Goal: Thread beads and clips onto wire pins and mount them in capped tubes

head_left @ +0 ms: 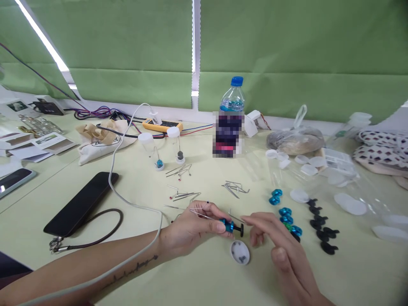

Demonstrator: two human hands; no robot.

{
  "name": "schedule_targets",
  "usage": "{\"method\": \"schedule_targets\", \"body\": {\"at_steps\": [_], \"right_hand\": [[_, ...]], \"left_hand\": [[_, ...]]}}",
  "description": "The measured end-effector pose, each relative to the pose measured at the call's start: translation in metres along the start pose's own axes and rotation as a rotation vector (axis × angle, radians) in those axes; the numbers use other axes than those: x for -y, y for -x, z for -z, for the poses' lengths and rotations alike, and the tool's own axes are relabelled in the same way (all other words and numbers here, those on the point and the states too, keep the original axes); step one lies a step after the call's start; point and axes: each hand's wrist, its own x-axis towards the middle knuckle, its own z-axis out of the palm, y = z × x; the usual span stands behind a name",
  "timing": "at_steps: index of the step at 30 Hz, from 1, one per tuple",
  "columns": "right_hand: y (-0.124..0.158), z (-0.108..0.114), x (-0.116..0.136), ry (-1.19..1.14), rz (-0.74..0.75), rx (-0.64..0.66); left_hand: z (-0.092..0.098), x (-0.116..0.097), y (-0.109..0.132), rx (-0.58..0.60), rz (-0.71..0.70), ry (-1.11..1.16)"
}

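Note:
Between its thumb and fingers, my left hand (202,223) is closed on a small shiny blue metal part (228,226). A black knobbed piece (238,229) sticks out of that part's right side, and a thin bent wire (204,213) runs back over the hand. My right hand (283,246) is just to the right, index finger stretched out and thumb apart. Its index fingertip meets or nearly meets the end of a thin bent metal rod (236,217); I cannot tell whether they touch. Below both hands lies a round white cap (240,252) with small dark pieces inside.
Blue metal parts (285,211) and black pieces (323,229) lie in rows at right. Bent rods (235,188) and wires (183,194) lie ahead. A bottle (236,93), plastic bags (295,138) and two capped vials (174,132) stand behind. A white cable (127,195) crosses my left forearm.

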Motion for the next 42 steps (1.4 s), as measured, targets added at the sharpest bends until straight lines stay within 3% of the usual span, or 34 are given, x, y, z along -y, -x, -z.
{"method": "schedule_targets", "body": {"at_steps": [42], "right_hand": [[0.001, -0.0005, -0.003, -0.032, -0.014, 0.052]], "left_hand": [[0.0009, -0.0006, -0.0007, -0.001, 0.006, -0.009]]}}
